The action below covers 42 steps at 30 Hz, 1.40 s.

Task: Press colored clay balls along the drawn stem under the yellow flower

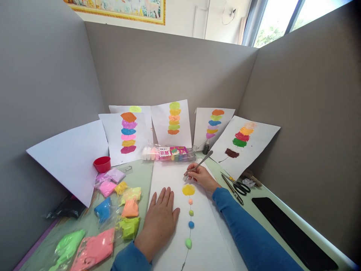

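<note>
My right hand grips a metal fork, tines pointing down toward the paper just above a flattened yellow clay disc. Flat on the white paper rests my left hand, palm down and fingers stretched out. Below the yellow disc, small clay balls run down a thin drawn line: an orange ball, a yellow-green ball, a blue ball and a light green ball.
Bags of coloured clay and a red cup lie at left. A clay pack sits behind the paper. Scissors and a black strip are at right. Painted sheets lean against grey partitions.
</note>
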Tool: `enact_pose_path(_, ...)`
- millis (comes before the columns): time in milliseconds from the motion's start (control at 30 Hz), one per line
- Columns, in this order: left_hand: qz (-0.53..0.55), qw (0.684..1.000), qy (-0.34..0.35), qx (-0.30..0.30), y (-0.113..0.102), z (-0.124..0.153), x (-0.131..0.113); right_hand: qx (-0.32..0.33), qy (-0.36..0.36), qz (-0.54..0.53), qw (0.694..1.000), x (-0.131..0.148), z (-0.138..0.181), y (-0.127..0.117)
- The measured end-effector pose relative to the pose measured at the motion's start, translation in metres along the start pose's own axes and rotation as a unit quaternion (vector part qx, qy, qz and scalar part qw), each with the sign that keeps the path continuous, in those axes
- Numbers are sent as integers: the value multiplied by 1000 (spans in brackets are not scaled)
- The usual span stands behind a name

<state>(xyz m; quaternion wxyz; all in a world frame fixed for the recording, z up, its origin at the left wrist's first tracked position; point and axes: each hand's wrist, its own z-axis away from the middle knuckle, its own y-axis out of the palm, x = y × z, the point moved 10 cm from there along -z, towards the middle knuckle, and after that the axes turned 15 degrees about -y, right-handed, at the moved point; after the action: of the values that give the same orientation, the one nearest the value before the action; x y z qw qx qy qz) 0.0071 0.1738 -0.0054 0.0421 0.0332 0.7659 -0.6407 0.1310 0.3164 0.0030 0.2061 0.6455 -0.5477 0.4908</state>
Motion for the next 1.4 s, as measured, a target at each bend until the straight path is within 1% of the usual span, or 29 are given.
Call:
enact_pose_path(100, -4, 1000, -1, 1, -1, 0, 0, 12, 9, -17, 1000, -3, 1, 2)
enact_pose_path(267, -2, 1000, -1, 7, 0, 0, 0, 7, 23, -21, 999, -12, 0, 1)
enact_pose_path(400, -2, 1000, 0, 5, -1, 0, -1, 17, 34, -28, 999, -20, -2, 3)
enact_pose_path(600, -5, 1000, 0, 9, 0, 0, 0, 30, 66, -23, 997, -31, -5, -5)
enact_pose_path(1000, -9, 1000, 3, 5, -1, 1, -1, 23, 80, -28, 996, -27, -5, -8)
enact_pose_path(1233, -11, 1000, -1, 3, -1, 1, -1, 14, 75, -27, 997, -27, -5, -9)
enact_pose_path(1400, -4, 1000, 0, 2, -1, 0, -1, 22, 78, -22, 996, -29, -5, -8)
